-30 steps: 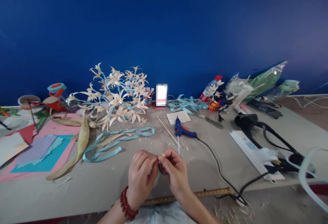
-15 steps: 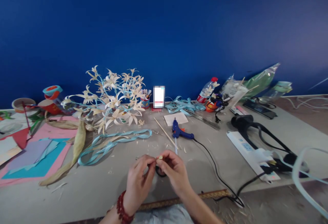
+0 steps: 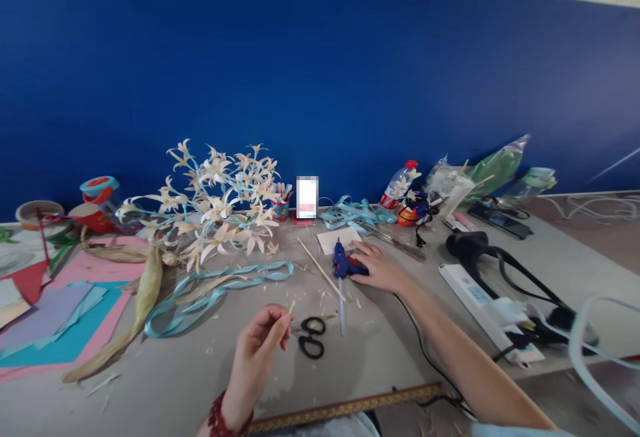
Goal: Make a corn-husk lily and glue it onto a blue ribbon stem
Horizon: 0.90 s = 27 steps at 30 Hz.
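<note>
My left hand (image 3: pixel 265 340), with a red beaded bracelet at its wrist, pinches a small pale yellowish piece (image 3: pixel 292 307) between thumb and fingertips. Just right of it, black-handled scissors (image 3: pixel 312 338) lie on the table. Farther forward, my right hand (image 3: pixel 375 267) has its fingers bent round the handle of the blue glue gun (image 3: pixel 343 262). The gun lies on its side with a clear glue stick (image 3: pixel 343 310) out of its back. Its nozzle is by a white card (image 3: pixel 330 240).
A wooden stick (image 3: pixel 320 268) lies left of the gun. Blue ribbon (image 3: pixel 175 310), dried husk (image 3: pixel 150 283) and cream flowers (image 3: pixel 217 207) stand or lie leftward. A white power strip (image 3: pixel 470 290) and black cable are at right; a bottle (image 3: pixel 397 185) stands behind.
My right hand has left the small piece and moved forward and right onto the glue gun. My left hand keeps the piece. The scissors now show fully. The view has shifted slightly.
</note>
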Motion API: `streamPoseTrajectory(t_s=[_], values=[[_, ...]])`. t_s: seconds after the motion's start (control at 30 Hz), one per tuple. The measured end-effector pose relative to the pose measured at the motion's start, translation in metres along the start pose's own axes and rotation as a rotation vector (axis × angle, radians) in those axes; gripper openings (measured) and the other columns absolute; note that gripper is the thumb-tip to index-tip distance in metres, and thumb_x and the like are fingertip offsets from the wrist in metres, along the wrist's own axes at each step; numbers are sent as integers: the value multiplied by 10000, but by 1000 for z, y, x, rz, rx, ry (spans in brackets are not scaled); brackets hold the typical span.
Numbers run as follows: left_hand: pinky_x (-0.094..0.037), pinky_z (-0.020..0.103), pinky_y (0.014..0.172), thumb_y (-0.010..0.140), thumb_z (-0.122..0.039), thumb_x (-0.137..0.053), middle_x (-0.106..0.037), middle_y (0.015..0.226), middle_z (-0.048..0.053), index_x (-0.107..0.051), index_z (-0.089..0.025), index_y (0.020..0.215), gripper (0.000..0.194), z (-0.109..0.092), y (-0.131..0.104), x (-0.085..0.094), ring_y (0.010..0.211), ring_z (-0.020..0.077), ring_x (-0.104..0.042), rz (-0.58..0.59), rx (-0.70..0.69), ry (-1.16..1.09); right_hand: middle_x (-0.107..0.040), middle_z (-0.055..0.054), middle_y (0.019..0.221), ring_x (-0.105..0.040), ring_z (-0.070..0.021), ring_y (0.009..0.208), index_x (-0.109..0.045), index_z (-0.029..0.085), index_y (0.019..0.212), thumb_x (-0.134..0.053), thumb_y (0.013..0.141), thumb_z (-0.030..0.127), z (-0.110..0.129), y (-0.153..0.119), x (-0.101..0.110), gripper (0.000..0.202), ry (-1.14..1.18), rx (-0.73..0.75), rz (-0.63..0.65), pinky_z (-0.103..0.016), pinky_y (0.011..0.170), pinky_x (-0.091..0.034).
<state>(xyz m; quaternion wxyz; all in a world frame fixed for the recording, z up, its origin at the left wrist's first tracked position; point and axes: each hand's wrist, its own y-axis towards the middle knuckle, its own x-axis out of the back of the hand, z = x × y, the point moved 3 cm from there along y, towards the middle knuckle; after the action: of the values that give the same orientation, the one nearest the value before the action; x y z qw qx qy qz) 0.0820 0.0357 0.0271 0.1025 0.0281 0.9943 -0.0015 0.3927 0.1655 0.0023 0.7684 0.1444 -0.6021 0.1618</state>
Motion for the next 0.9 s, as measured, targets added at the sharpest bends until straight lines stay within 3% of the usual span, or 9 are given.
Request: streamPoseTrajectory(t_s=[0.23, 0.4, 0.6, 0.73, 0.9], values=[[-390, 214, 562, 865, -361, -634, -559, 639, -7, -645, -169, 755, 221, -4, 2, -1, 585, 118, -472, -1, 12, 2, -532, -139, 1392, -502, -339, 1256, -675, 215, 1080, -704, 761, 376, -5, 15, 17, 359, 64, 124, 96, -472, 1051, -355], [-386, 210, 563, 865, -363, -639, -555, 636, -8, -643, -167, 753, 226, -2, 5, -2, 589, 115, -465, 3, 46, -37, -535, -93, 1385, -568, -273, 1182, -680, 226, 1077, -621, 842, 454, -11, 19, 30, 333, 156, 180, 109, -357, 979, -449], [-384, 206, 564, 861, -366, -648, -562, 644, -5, -651, -161, 771, 223, 0, 4, -2, 598, 112, -465, 17, 74, -99, -548, -140, 1318, -530, -281, 1213, -605, 183, 1187, -557, 875, 381, -6, 10, 32, 373, 217, 118, -35, -375, 1013, -427], [-384, 207, 564, 856, -378, -653, -566, 643, -5, -654, -159, 774, 233, 1, 6, -1, 598, 112, -470, 20, 88, -114, -574, -129, 1257, -608, -273, 1066, -586, 194, 1167, -568, 833, 289, 4, -2, 29, 348, 228, 38, -126, -381, 922, -480], [-375, 210, 568, 824, -387, -689, -562, 628, -9, -650, -156, 760, 243, -2, 9, -3, 589, 110, -461, 16, 145, -167, -592, -128, 1236, -601, -300, 1051, -562, 210, 1185, -560, 845, 352, 1, -18, 33, 368, 295, -65, -279, -418, 898, -478]])
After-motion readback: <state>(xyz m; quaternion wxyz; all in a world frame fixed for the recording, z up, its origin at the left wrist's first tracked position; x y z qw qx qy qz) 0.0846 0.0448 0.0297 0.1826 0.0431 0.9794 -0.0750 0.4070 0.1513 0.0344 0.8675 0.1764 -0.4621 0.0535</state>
